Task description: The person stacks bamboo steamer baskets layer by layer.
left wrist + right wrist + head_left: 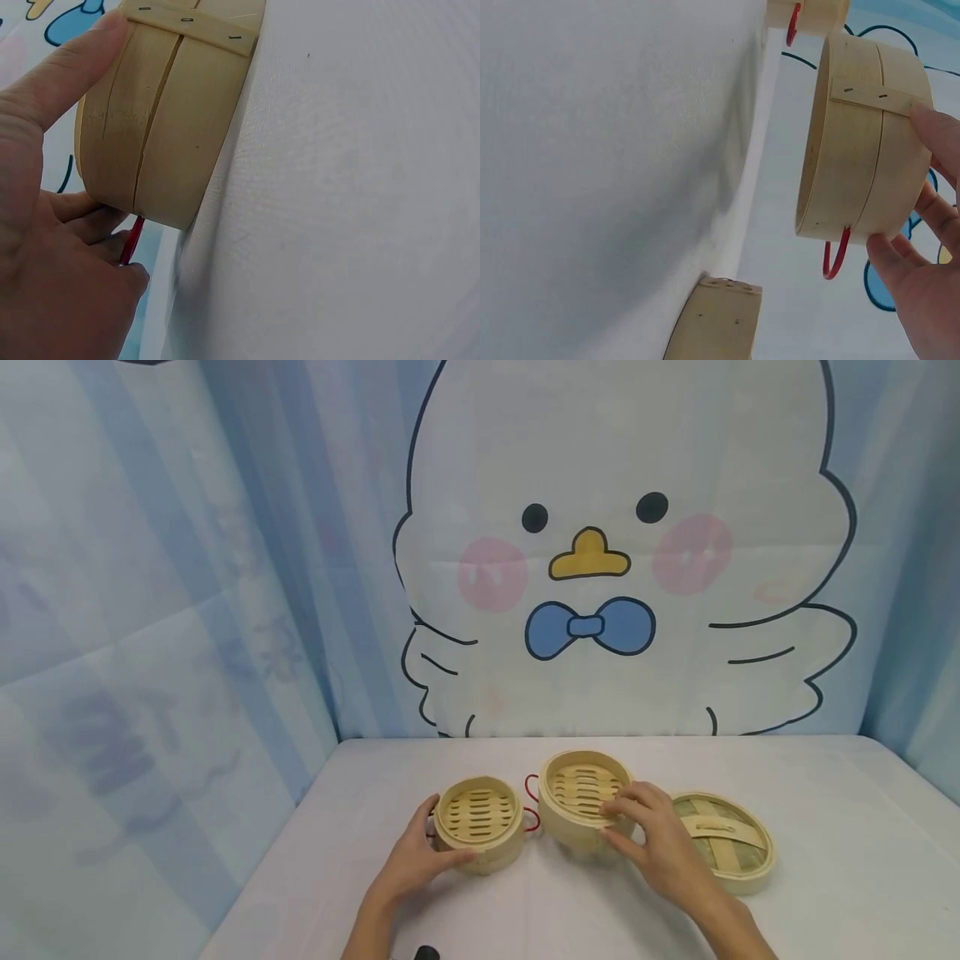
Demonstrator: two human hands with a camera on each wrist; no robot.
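On the left, a small bamboo steamer basket (480, 814) with a slatted floor and red handles stands on the table. My left hand (416, 852) grips it, thumb along the near wall (161, 120) and fingers round the left side by a red handle (133, 240). My right hand (660, 843) holds a second bamboo steamer basket (577, 827) by its near right side; the right wrist view shows this basket (870, 142) raised off the table, with a red loop handle (836, 255). Right of it lies a round woven bamboo lid (723, 843) with a strap across its top.
A white cloth covers the table (847, 827). Behind it hangs a curtain (750, 460) printed with a white bird in a blue bow tie. A small black object (427, 952) shows at the bottom edge of the head view.
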